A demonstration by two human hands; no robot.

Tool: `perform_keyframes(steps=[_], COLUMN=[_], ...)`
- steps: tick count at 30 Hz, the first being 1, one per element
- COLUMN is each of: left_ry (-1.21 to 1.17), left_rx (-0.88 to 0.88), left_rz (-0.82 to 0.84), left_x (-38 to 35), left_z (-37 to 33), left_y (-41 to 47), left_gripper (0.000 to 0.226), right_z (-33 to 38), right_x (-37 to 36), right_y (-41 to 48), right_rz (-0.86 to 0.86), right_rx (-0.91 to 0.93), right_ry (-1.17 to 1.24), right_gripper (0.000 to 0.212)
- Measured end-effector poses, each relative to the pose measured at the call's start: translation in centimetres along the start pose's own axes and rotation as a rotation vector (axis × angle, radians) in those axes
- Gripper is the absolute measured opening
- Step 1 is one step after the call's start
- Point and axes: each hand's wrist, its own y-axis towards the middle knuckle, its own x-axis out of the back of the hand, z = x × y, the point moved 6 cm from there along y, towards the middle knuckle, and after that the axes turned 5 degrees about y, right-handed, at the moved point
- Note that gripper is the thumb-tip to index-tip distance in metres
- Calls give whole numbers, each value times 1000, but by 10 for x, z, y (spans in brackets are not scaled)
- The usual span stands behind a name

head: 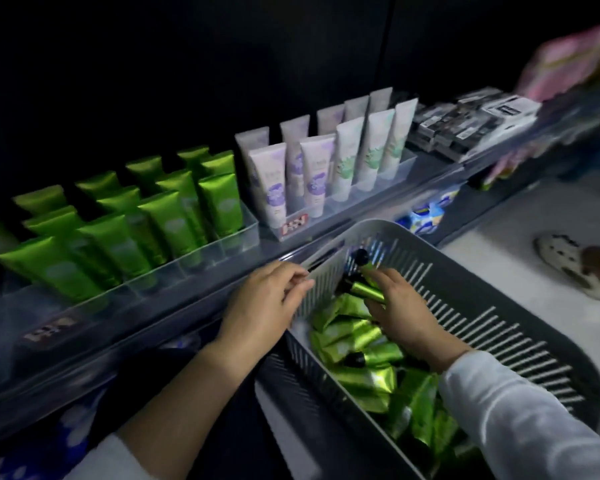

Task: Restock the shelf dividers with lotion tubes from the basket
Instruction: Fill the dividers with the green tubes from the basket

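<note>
A grey slotted basket (492, 327) sits in front of the shelf, piled with several green lotion tubes (361, 372). My right hand (402, 310) is inside it, curled round a green tube with a black cap (362, 289). A second black-capped tube (361, 258) lies just beyond it. My left hand (264, 303) grips the basket's left rim. On the shelf, clear dividers (229, 237) hold rows of upright green tubes (174, 220).
Right of the green rows stand purple-and-white tubes (274, 181) and green-and-white tubes (371, 147), then dark flat boxes (465, 126). A lower shelf holds blue-and-white packs (423, 213). A shoe (568, 261) lies on the pale floor at the right.
</note>
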Motion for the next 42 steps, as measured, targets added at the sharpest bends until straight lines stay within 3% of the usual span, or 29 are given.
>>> perform_keyframes(steps=[5,10,16,20,24,28,32,35,37,42], left_ry=[105,67,23,57,149,197,-62,-50,-30,-394], left_rx=[-107,-31,-44,-56,-83,-79,93,81,85,248], left_rz=[47,-37,-81,-24,89,141,51,51,76,-44], left_x=[-43,-48,-47,-50,-55,-55,-46,-45,-46,-40], left_z=[-7,3,7,4,1,-3,6,3,4,23], left_y=[26,35,33,36,37,37,37,34,33,37], left_gripper=[24,14,10,28,50,73,82,75,57,31], right_z=[-51,-86,-88,-87,-76,-33,-4,5,13,33], right_x=[-15,-53,-78,-88,-65,-29,-18,-14,-9,-2], right_y=[8,12,11,5,1,-2,-11,-15,-15,-5], right_rz=[65,202,200,323,130,-177,-283,-315,-350,-329], right_rx=[-125,-257,-215,-235,-242,-98,-31,28,58,90], right_ry=[-12,-22,-375,-310,96,346,446,480,512,572], right_gripper=[56,51,39,47,48,47,44,42,41,36])
